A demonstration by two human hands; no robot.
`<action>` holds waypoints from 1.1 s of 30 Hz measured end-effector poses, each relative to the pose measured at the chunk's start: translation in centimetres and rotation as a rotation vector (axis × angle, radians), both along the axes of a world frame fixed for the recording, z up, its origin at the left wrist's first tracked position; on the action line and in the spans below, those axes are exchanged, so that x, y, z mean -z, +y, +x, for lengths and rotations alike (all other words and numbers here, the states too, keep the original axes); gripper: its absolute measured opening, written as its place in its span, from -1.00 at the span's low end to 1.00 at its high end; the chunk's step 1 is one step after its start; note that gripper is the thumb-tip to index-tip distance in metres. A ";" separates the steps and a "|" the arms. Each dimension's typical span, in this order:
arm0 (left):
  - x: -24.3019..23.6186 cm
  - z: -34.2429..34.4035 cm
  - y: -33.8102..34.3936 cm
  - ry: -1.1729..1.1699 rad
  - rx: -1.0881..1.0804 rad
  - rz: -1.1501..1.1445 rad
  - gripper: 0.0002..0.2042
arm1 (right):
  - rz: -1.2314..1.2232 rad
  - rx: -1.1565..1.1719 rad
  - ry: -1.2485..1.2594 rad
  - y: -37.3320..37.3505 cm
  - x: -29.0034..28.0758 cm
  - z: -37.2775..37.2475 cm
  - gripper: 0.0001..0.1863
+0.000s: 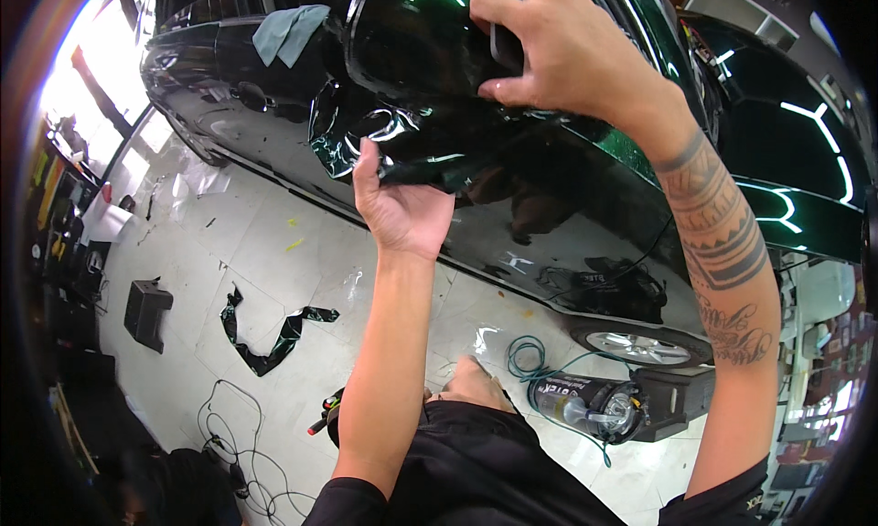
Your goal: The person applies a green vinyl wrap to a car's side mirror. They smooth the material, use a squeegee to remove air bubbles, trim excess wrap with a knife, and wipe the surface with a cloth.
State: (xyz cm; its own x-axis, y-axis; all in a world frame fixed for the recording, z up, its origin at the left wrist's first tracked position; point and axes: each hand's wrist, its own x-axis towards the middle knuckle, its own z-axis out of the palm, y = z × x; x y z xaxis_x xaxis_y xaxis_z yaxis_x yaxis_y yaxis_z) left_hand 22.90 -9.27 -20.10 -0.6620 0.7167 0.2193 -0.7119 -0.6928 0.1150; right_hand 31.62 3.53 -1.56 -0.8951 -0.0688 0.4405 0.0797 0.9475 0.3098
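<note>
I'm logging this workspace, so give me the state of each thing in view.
Left hand: thumb raised, fingers hidden.
Right hand: gripping a dark flat tool.
Glossy dark film sheet: crumpled.
Grey-green fabric cloth: draped, creased.
Long glossy dark film strip: bent into a U.
Thin black cable: loosely looped.
Thin teal hose: coiled.

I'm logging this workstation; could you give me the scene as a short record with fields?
Left hand: palm up at crumpled glossy film, fingers hidden
Right hand: holding a dark flat item, partly covered
Surface: dark car
On car: grey-green cloth
Floor: curled dark strip, black box-like block, black cylinder lying near the wheel
</note>
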 end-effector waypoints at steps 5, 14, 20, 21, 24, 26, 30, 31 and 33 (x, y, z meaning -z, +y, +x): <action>0.0 -1.2 0.0 -0.212 0.109 0.011 -0.40 | 0.004 0.093 -0.026 -3.3 -0.6 -1.5 -0.40; 4.3 -3.9 0.0 -0.283 0.331 0.090 -0.63 | 0.029 0.188 0.123 -6.1 1.8 -4.9 -0.43; 5.1 -4.3 0.6 -0.212 0.418 0.207 -0.57 | 0.054 0.267 0.122 -7.7 2.0 -6.3 -0.46; 5.2 -4.4 0.8 -0.197 0.443 0.222 -0.56 | 0.050 0.275 0.119 -7.8 1.9 -6.3 -0.46; 5.0 -4.0 0.9 -0.113 0.418 0.233 -0.38 | 0.050 0.245 0.049 -7.5 1.2 -5.9 -0.46; 4.2 -2.1 0.1 -0.251 0.357 0.179 -0.24 | -0.151 0.179 0.002 -7.5 -0.2 -4.9 -0.44; 1.0 1.0 -0.8 -0.229 0.204 0.011 -0.16 | -0.605 0.216 -0.018 -8.4 -2.6 -1.7 -0.48; 0.1 1.4 -0.9 -0.171 0.160 -0.023 -0.19 | -0.526 0.356 -0.110 -9.1 -3.3 -1.4 -0.54; -1.2 1.4 -0.3 -0.294 0.214 -0.040 -0.37 | -0.463 0.167 -0.111 -8.7 -1.7 -1.0 -0.67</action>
State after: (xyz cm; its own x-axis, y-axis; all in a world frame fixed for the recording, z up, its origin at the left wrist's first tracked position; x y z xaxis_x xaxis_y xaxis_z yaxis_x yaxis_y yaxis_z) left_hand 24.26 -9.56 -18.91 -0.5271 0.8498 0.0111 -0.8467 -0.5240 -0.0923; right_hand 30.60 -5.16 0.11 -0.9203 0.2592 0.2929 0.2321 0.9647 -0.1245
